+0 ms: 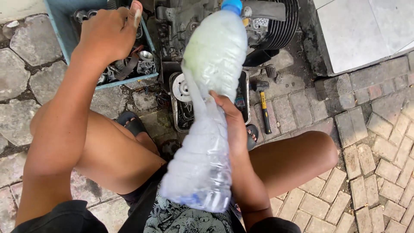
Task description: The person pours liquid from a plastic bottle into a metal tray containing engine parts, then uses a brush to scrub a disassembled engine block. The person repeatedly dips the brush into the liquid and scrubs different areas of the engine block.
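My right hand [233, 125] grips a large clear plastic bottle [207, 112] around its pinched middle. The bottle has a blue cap, points away from me with cap toward a dark engine [267, 21], and holds pale cloudy liquid in its far half. My left hand [110, 32] reaches into a blue box [58, 32] of metal parts at the upper left, fingers curled down among them; what it touches is hidden. I squat with both bare knees in view.
A metal tray [246, 103] with a round part and wires lies on the paving below the engine. A hammer [264, 110] with a yellow-black handle lies to its right. A white slab [358, 30] sits upper right.
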